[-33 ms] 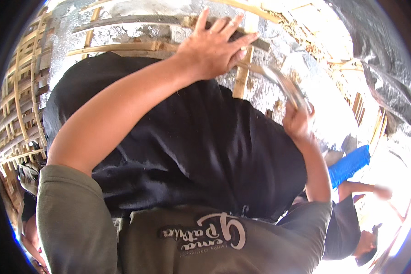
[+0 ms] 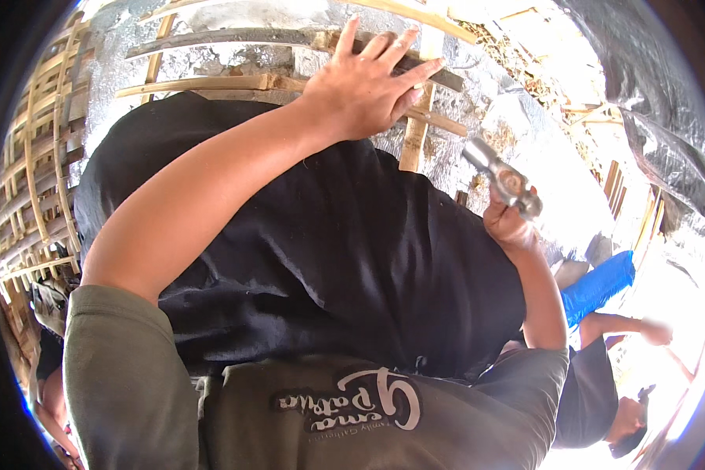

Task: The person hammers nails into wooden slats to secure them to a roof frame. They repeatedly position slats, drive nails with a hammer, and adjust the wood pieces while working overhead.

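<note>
L hand [image 2: 362, 88] splayed over L-to-R bamboo slat [image 2: 444, 122], R hand [image 2: 509, 223] gripping hammer [image 2: 500, 174] w/ head nr slat's R end.

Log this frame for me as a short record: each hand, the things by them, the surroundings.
Left hand: spread open over a dark slat, apparently resting on it
Right hand: gripping a hammer, metal head showing, handle not clearly visible
Near the hammer: end of a pale slat, which crosses an upright slat
Lap: black clothing
Left side: bamboo lattice
Lower right: blue bundle; another person in dark clothing
</note>
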{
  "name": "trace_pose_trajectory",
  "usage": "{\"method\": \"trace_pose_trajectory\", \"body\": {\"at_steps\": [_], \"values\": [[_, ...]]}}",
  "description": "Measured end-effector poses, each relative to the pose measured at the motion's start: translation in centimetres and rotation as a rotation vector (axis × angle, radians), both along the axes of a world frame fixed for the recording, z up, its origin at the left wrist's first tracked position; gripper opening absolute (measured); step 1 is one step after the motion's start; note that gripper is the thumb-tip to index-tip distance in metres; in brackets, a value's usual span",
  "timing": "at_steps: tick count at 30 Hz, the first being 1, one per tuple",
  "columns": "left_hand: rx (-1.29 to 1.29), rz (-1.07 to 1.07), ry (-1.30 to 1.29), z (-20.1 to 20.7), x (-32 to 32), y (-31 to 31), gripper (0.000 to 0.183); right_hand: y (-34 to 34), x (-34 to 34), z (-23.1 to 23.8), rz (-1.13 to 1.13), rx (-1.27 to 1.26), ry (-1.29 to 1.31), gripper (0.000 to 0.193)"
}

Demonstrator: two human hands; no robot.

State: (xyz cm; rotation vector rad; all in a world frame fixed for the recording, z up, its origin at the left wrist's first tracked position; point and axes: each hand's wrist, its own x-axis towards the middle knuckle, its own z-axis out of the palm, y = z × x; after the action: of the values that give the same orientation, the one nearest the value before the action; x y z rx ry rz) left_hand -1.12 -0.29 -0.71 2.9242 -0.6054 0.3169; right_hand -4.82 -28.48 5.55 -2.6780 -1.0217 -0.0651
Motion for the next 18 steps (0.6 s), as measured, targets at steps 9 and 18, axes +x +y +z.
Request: {"method": "trace_pose_trajectory", "body": {"at_steps": [9,18], "values": [[0.046,0.019,-0.056,-0.3,0.0,0.3,0.050,1.0,0.5,-0.8,-0.137,-0.076,0.183,0.013],[0.026,-0.014,-0.037,-0.2,-0.1,0.3,0.052,-0.3,0.5,-1.4,-0.046,-0.103,0.170,0.027]]}}
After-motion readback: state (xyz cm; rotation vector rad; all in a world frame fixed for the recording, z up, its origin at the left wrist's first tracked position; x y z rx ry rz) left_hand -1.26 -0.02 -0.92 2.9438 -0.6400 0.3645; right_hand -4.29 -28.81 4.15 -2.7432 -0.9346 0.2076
